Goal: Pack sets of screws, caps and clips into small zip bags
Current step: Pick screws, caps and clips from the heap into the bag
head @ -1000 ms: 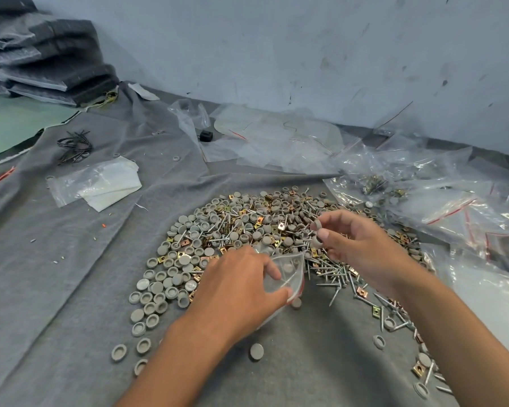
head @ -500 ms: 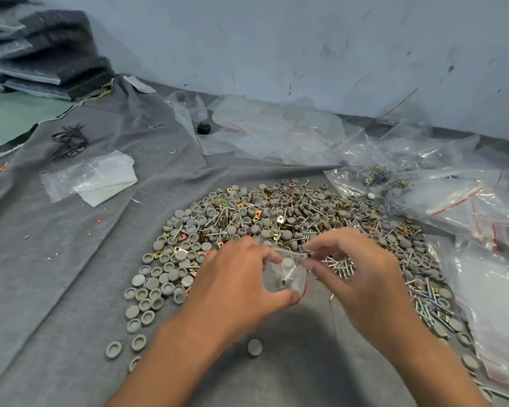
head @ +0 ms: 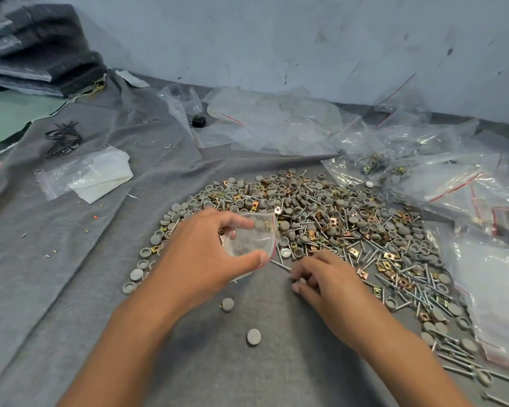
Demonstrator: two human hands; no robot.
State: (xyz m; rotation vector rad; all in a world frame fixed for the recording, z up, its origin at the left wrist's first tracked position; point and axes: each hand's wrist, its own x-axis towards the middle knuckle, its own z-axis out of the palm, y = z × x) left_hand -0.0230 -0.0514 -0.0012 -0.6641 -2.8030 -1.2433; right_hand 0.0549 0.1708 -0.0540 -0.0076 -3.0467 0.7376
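Nearest, the right hand [head: 315, 277] rests fingers-down on the grey cloth of the counter [head: 71, 259], fingertips pinching at a screw [head: 279, 264] that lies just left of them, its long axis running up-left toward the bag. Whether it has the screw, I cannot tell. Beyond, the left hand [head: 206, 254] holds the small zip bag [head: 252, 236], mouth facing right. Farther lies the pile of caps, clips and screws [head: 321, 218].

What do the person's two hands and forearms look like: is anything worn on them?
Both are bare. The left hand and the right hand have no gloves, rings or watch in view, and both forearms are uncovered down to the bottom edge of the picture, with no sleeve visible. The fingernails are short.
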